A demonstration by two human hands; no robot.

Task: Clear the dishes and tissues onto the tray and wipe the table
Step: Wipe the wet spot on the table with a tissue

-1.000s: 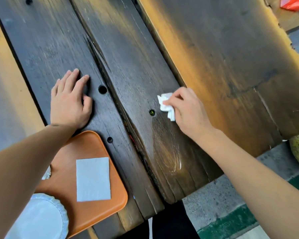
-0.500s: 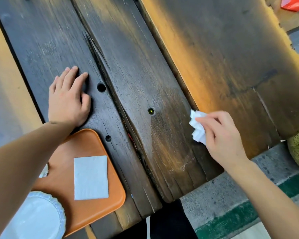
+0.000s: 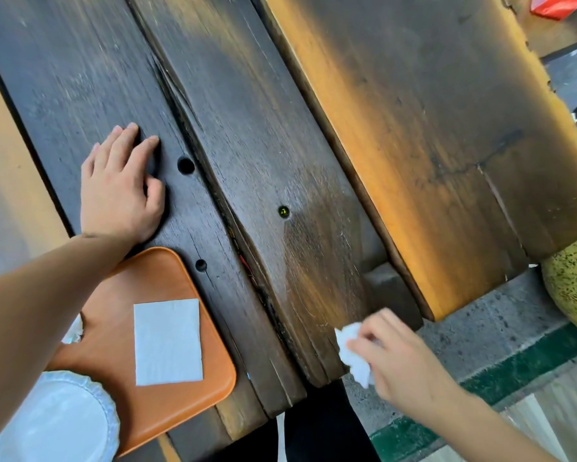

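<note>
- Pinching a crumpled white tissue (image 3: 355, 353) in the fingertips of the right hand (image 3: 400, 358), grip pressed together on the wad, right at the near edge of the dark wooden bench (image 3: 253, 135).
- Looking rumpled and bunched, the wad sticking out to the left of the fingers and touching the plank end, where a paler smeared streak is showing on the wood.
- Resting the left hand (image 3: 118, 191) flat on the bench, grip spread, fingers close together, holding nothing, just beyond the far corner of the orange tray (image 3: 167, 415).
- Lying flat on the tray: a smooth rectangular white napkin (image 3: 167, 341); sitting at the tray's near left corner: a white plate (image 3: 52, 425) with a frilled rim, partly cut off by the frame.
- Crossing over the tray's left side with the left forearm, hiding part of it and most of a second scrap of tissue (image 3: 75, 331).
- Showing beside the bench at the right: grey floor (image 3: 480, 325) with a green stripe and a speckled yellow rounded object (image 3: 573, 288).
</note>
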